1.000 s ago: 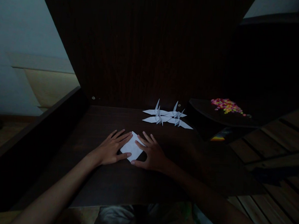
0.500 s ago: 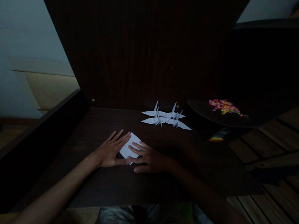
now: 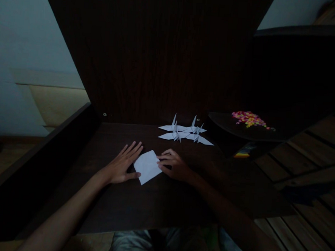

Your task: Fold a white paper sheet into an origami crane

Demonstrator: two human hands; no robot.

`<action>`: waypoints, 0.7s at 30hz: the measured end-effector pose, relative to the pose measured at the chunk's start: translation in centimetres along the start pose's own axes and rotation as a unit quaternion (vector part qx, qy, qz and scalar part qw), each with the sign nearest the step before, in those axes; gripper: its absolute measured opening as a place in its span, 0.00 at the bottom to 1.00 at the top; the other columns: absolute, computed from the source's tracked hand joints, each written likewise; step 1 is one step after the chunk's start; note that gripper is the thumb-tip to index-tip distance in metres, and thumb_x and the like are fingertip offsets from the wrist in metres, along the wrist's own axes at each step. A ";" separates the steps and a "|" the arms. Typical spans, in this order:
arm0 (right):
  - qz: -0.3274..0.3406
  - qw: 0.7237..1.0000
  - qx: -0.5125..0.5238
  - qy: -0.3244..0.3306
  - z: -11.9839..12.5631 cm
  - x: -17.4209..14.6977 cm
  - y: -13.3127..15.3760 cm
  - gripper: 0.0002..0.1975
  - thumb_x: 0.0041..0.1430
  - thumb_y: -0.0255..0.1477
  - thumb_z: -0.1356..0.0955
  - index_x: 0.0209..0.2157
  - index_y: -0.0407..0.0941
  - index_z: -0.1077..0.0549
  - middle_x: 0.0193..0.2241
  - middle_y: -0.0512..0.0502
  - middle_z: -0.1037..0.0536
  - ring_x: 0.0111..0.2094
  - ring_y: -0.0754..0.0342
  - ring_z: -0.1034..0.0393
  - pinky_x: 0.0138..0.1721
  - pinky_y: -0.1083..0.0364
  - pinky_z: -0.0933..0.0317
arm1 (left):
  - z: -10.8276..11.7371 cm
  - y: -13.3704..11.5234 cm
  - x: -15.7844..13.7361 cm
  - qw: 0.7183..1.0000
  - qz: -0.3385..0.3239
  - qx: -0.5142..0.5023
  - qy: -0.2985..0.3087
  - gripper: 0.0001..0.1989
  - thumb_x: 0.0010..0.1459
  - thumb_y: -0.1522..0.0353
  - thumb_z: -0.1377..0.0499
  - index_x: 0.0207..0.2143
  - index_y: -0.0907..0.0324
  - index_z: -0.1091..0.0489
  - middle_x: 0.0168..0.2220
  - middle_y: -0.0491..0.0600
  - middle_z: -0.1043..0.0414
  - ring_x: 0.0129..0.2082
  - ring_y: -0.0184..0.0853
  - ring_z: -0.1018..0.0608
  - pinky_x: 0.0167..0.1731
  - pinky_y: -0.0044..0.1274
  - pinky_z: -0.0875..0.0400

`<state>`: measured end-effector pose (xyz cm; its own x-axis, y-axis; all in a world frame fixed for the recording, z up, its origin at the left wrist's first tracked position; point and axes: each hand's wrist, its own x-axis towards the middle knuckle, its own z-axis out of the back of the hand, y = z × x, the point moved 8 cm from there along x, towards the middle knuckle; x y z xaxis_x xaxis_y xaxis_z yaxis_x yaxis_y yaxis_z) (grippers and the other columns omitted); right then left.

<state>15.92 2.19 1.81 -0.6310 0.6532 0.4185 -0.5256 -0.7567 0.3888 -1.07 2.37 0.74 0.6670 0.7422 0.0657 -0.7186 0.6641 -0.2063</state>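
A folded sheet of white paper lies on the dark wooden desk, one corner pointing toward me. My left hand rests flat at its left side with fingers spread and the thumb tip on the paper. At the opposite edge, my right hand has its fingers bent and pinches the paper's right corner; the thumb is hidden beneath the hand. Beyond both hands, several white origami cranes stand close together near the back panel, wings stretched sideways.
A pile of small pink, yellow and orange pieces sits on a raised curved shelf at the right. Low side board borders the desk on the left. A tall dark panel closes off the back.
My right hand has slid from lying over the paper to its right edge, fingers now bent. More of the paper shows. My left hand has shifted slightly left, still spread.
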 end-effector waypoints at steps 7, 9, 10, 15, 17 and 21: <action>0.020 1.000 -0.015 0.011 0.4 0.1 0.8 0.11 0.59 0.34 0.35 0.32 0.45 0.22 0.29 0.45 0.23 0.37 0.51 0.33 0.40 0.49 0.37 | 0.0 1.8 0.0 0.997 0.068 -0.023 -0.034 0.38 0.61 0.52 0.54 0.66 0.62 0.64 0.66 0.59 0.59 0.66 0.47 0.56 0.61 0.43 0.54; 0.032 0.999 -0.013 0.008 0.4 0.1 0.9 0.12 0.59 0.35 0.34 0.36 0.44 0.22 0.36 0.43 0.22 0.41 0.50 0.32 0.43 0.48 0.37 | 0.0 1.7 0.2 0.996 0.069 -0.035 -0.039 0.36 0.62 0.53 0.55 0.65 0.62 0.60 0.66 0.58 0.56 0.66 0.46 0.54 0.61 0.42 0.52; 0.038 0.999 -0.014 0.009 0.3 0.0 0.9 0.13 0.59 0.36 0.34 0.39 0.44 0.23 0.42 0.42 0.23 0.45 0.48 0.33 0.45 0.47 0.37 | 0.1 1.5 0.2 0.996 0.064 -0.042 -0.045 0.35 0.62 0.53 0.55 0.65 0.61 0.58 0.66 0.57 0.54 0.66 0.46 0.52 0.60 0.41 0.51; 0.067 0.995 -0.029 0.063 -1.3 -0.3 1.2 0.21 0.60 0.36 0.35 0.53 0.43 0.31 0.58 0.42 0.36 0.63 0.45 0.50 0.58 0.43 0.48 | 0.5 1.3 0.6 0.994 0.049 -0.061 -0.075 0.27 0.64 0.56 0.55 0.61 0.59 0.47 0.63 0.55 0.46 0.64 0.43 0.47 0.59 0.39 0.46; 0.056 0.995 -0.036 0.074 -1.7 -0.4 1.1 0.22 0.60 0.37 0.36 0.54 0.44 0.32 0.58 0.42 0.35 0.63 0.44 0.52 0.59 0.41 0.50 | 0.5 1.3 0.7 0.994 0.045 -0.064 -0.081 0.25 0.64 0.57 0.56 0.59 0.57 0.44 0.62 0.54 0.44 0.63 0.43 0.45 0.58 0.39 0.44; 0.018 0.997 -0.041 0.062 -1.8 -0.4 0.5 0.27 0.57 0.40 0.34 0.56 0.44 0.35 0.57 0.40 0.33 0.64 0.42 0.53 0.59 0.38 0.52 | 0.3 1.9 0.6 0.990 0.072 -0.075 -0.099 0.27 0.63 0.57 0.55 0.61 0.60 0.47 0.61 0.56 0.43 0.62 0.44 0.43 0.57 0.39 0.42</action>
<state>14.88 1.50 0.36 -0.7134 0.6209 0.3249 -0.5430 -0.7829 0.3039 -2.08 4.12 0.67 0.4968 0.8415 0.2124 -0.7568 0.5398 -0.3686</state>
